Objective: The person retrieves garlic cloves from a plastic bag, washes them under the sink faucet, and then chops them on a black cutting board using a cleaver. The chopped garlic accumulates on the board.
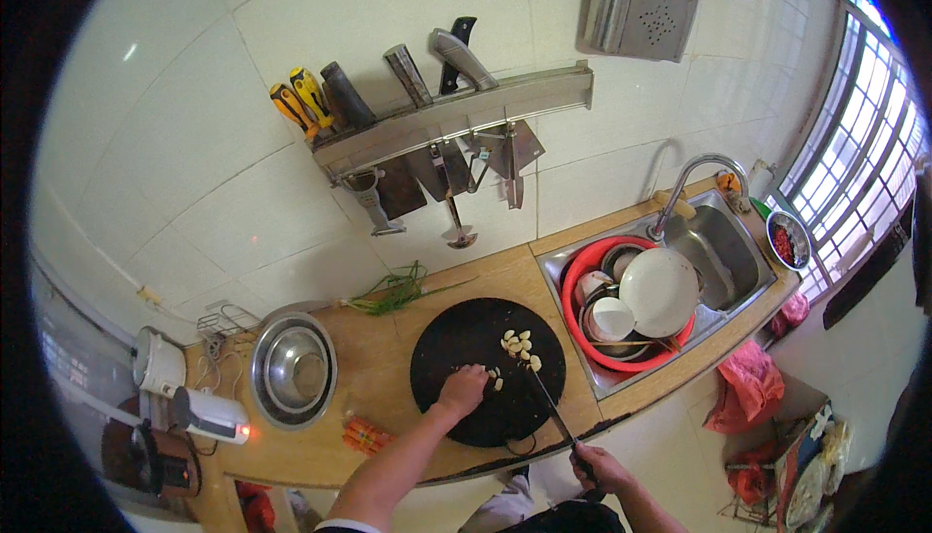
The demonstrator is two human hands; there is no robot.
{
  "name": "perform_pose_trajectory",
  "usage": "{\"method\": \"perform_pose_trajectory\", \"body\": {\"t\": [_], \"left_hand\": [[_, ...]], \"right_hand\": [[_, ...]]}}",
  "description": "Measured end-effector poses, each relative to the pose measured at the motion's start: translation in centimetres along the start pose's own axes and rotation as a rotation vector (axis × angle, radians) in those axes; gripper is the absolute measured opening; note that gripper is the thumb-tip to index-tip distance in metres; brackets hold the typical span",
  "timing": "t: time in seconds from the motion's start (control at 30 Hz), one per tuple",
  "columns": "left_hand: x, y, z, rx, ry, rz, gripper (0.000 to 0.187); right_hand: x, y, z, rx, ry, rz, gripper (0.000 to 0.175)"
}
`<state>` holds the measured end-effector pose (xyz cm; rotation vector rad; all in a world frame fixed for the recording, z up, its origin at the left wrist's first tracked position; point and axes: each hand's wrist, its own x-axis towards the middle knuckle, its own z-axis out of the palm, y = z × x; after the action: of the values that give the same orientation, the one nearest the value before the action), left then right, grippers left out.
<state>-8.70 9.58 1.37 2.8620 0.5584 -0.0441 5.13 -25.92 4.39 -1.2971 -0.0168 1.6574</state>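
A round black cutting board (451, 329) lies on the wooden counter in front of me. My left hand (464, 391) rests on it, fingers curled down beside a few garlic pieces (497, 381); what is under the fingertips is hidden. Several peeled garlic cloves (517, 344) sit in a group further back on the board. In my right hand (603, 467) is the black handle of a kitchen knife (557, 413). Its blade slants over the board's right side, the tip near a single clove (535, 363) at the edge of that group.
Right of the board, a red basin (575, 271) of dishes stands in the steel sink (721, 249). Nested metal bowls (262, 358), an orange packet (364, 436) and scallions (397, 291) lie to the left and behind. A wall rack (466, 114) holds knives and tools.
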Motion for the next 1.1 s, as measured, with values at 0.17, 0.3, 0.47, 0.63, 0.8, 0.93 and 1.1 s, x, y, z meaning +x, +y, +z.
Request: {"method": "perform_pose_trajectory", "body": {"t": [0.17,0.3,0.47,0.63,0.8,0.93,1.1], "left_hand": [[0.4,-1.1,0.5,-0.215,-0.014,-0.101,0.02],[0.6,-1.9,0.1,-0.506,0.148,-0.204,0.017],[0.5,-1.6,-0.2,-0.503,0.131,-0.251,0.018],[0.5,-1.1,-0.2,-0.452,0.09,-0.218,0.018],[-0.1,-0.9,-0.7,-0.254,-0.046,-0.147,0.022],[0.8,-1.4,-1.2,-0.148,-0.086,-0.11,0.022],[5.2,-1.7,-1.7,-0.458,0.162,-0.084,0.019]], "right_hand": [[0.1,-0.1,-0.1,0.012,-0.008,0.018,0.047],[0.1,-0.2,-0.2,0.039,0.001,0.047,0.046],[-0.1,-0.2,0.0,0.044,-0.017,0.034,0.044],[-0.2,-0.4,0.2,-0.014,0.001,-0.011,0.042],[-0.1,-0.6,0.6,-0.019,0.0,0.007,0.039],[-0.3,-0.7,0.9,-0.055,0.034,0.006,0.038],[-1.0,-0.8,1.1,-0.048,0.025,-0.008,0.037]]}}
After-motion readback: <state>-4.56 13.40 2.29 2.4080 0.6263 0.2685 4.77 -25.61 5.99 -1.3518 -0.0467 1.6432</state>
